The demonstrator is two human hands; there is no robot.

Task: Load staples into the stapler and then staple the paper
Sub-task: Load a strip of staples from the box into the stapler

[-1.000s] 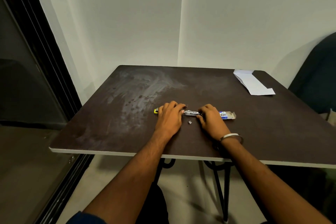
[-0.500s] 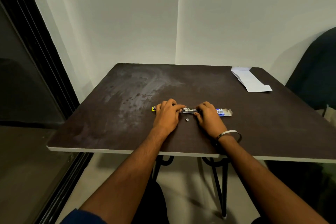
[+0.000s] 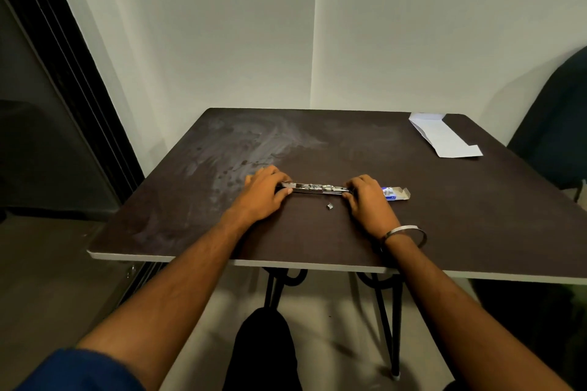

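A stapler (image 3: 314, 188) lies opened out flat on the dark table (image 3: 317, 238), its metal channel facing up. My left hand (image 3: 265, 192) grips its left end and my right hand (image 3: 368, 200) grips its right end. Just right of my right hand lies a small blue and white staple box (image 3: 397, 194), open at its right end. A small loose bit of staples (image 3: 330, 206) lies on the table in front of the stapler. A folded white paper (image 3: 444, 136) rests at the table's far right corner.
The table stands in a corner between two pale walls. A dark door frame (image 3: 73, 73) runs along the left. A dark chair back (image 3: 556, 124) stands at the right. The table's black metal legs (image 3: 387, 320) and my dark trouser knee (image 3: 263, 352) show below its front edge.
My hands have drawn further apart along the stapler, so more of its metal channel shows between them. The yellow tip at its left end is now hidden under my left hand.
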